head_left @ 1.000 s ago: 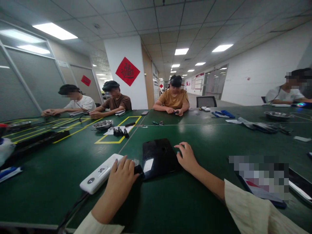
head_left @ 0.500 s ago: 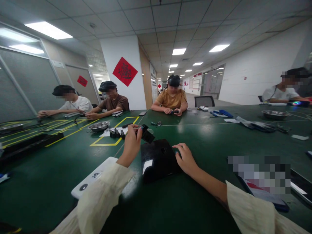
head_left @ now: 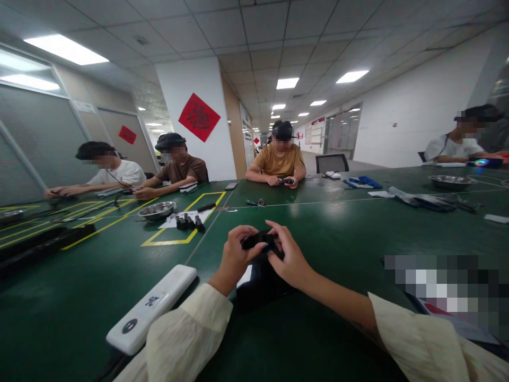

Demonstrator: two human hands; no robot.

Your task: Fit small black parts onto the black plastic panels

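Note:
Both hands meet around a small black plastic part (head_left: 254, 240), whose exact kind I cannot make out. My left hand (head_left: 234, 257) grips it between thumb and fingers from the left. From the right, my right hand (head_left: 293, 259) closes on its other end, with thumb and fingertips against it. Just below them a glossy black panel (head_left: 258, 289) lies on the green table, partly covered by my hands. Left of my left forearm rests a white power-bank-like box (head_left: 153, 307) marked 26.
Several short black cylindrical parts (head_left: 190, 222) stand on white paper near a metal bowl (head_left: 157, 210). A black-handled tool (head_left: 207, 207) lies beside them. Across the table sits a person (head_left: 280, 159); others sit left and right. A second bowl (head_left: 452, 182) is far right.
My right hand has left the black panel and joined the left at the black part. My left hand has moved right and lower with it, over the panel.

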